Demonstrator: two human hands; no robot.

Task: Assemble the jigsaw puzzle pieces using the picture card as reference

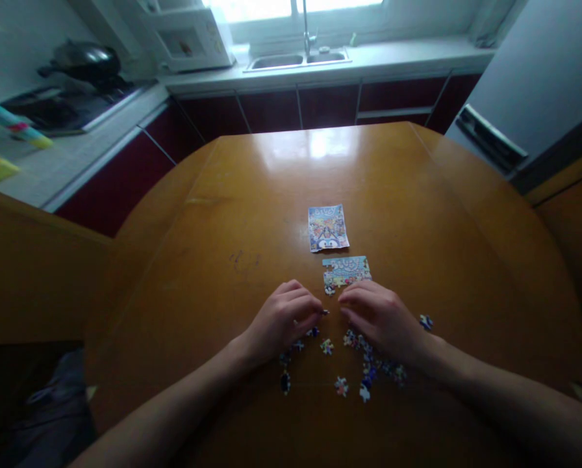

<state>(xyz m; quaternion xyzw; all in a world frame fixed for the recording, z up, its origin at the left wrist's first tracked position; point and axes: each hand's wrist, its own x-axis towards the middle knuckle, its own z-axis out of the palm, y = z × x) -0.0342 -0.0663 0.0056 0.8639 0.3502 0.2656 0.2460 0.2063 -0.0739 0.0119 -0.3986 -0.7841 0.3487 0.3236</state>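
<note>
My left hand (291,315) pinches a small jigsaw puzzle piece (325,312) between thumb and fingertips, just above the wooden table. Across from it, my right hand (376,315) has thumb and fingers bent and a little apart, with nothing visible between them. Beyond the right fingers lies a partly joined jigsaw puzzle (347,268), its lower right edge hidden by that hand. Farther back is a colourful picture sheet (328,228) with a penguin-like figure. Loose puzzle pieces (369,364) lie scattered under and between my wrists, some hidden by the hands.
The brown wooden table (252,195) has rounded ends. One loose piece (426,322) sits right of my right wrist. Past the table are a counter with a sink (298,60), a microwave (186,39), a wok (86,60) on the stove and a fridge (529,78).
</note>
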